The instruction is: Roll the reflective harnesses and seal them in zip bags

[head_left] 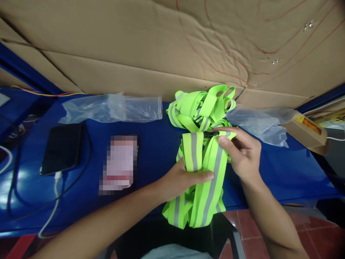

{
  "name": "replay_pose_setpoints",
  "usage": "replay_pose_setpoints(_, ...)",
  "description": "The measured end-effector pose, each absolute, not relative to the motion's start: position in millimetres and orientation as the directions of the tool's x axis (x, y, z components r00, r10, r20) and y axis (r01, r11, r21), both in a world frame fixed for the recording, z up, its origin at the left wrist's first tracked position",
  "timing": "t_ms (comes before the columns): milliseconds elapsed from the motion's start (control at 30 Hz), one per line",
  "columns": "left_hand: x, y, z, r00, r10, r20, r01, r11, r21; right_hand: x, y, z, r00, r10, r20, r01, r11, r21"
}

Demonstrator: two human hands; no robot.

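Note:
A bundle of neon-green straps with grey reflective stripes (211,194) hangs over the front edge of the blue table. My left hand (185,178) is wrapped round its middle, with the thumb lying across the front. At the bundle's top right, my right hand (242,151) pinches a folded strap end between thumb and fingers, beside a dark, thin piece. Just behind lies a loose heap of the same green straps (194,108) against the cardboard. The fingers of my left hand behind the bundle are hidden.
Left on the blue table (153,151) lie a phone with a blurred screen (120,162) and a black device (61,147) on a white cable. Clear plastic bags (115,108) lie along the cardboard wall (129,46). An open cardboard box (304,133) stands at the right.

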State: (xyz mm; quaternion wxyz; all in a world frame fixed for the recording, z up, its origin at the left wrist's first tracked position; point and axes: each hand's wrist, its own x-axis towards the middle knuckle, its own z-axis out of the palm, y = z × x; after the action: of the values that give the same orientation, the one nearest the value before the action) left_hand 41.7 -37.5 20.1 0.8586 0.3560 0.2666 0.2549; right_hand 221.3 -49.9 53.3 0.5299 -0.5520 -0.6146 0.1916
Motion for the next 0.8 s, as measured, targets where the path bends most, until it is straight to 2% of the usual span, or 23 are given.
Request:
replay_pose_setpoints(100, 39, -38, 16, 0.756, 0.582, -0.298, -0.158, 0.605, 0.781, 223, -49, 53, 0.193, 0.896, 0.401, 0.448, 0.283, -0.848)
replay_pose_setpoints(167, 38, -37, 13, 0.742, 0.602, -0.295, -0.109, 0.543, 0.833, 225, -48, 52, 0.218, 0.910, 0.351, 0.399, 0.245, -0.884)
replay_pose_setpoints(233, 35, -35, 12, 0.735, 0.622, -0.269, -0.056, 0.451, 0.891, 227, -45, 52, 0.247, 0.941, 0.230, 0.276, 0.159, -0.948)
replay_pose_setpoints(333, 31, -29, 15, 0.777, 0.576, -0.255, 0.012, 0.391, 0.920, 230, -40, 53, 0.217, 0.974, -0.064, -0.006, -0.064, -0.998)
replay_pose_setpoints(467, 25, -22, 20, 0.792, 0.566, -0.229, 0.054, 0.309, 0.950, 228, -32, 52, 0.087, 0.923, -0.375, -0.233, -0.347, -0.908)
replay_pose_setpoints(600, 23, -18, 19, 0.808, 0.559, -0.186, 0.075, 0.216, 0.974, 223, -26, 45, -0.024, 0.862, -0.506, -0.281, -0.492, -0.824)
replay_pose_setpoints(667, 23, -16, 18, 0.804, 0.557, -0.209, 0.090, 0.233, 0.968, 223, -28, 42, 0.007, 0.897, -0.443, -0.243, -0.428, -0.870)
replay_pose_setpoints(700, 23, -14, 18, 0.805, 0.545, -0.233, 0.098, 0.265, 0.959, 224, -30, 42, 0.069, 0.935, -0.349, -0.177, -0.332, -0.926)
replay_pose_setpoints(767, 22, -11, 21, 0.818, 0.501, -0.284, 0.103, 0.357, 0.928, 230, -36, 43, 0.224, 0.975, 0.001, 0.086, -0.019, -0.996)
replay_pose_setpoints(800, 22, -9, 24, 0.827, 0.481, -0.292, 0.089, 0.400, 0.912, 233, -40, 44, 0.256, 0.942, 0.218, 0.253, 0.153, -0.955)
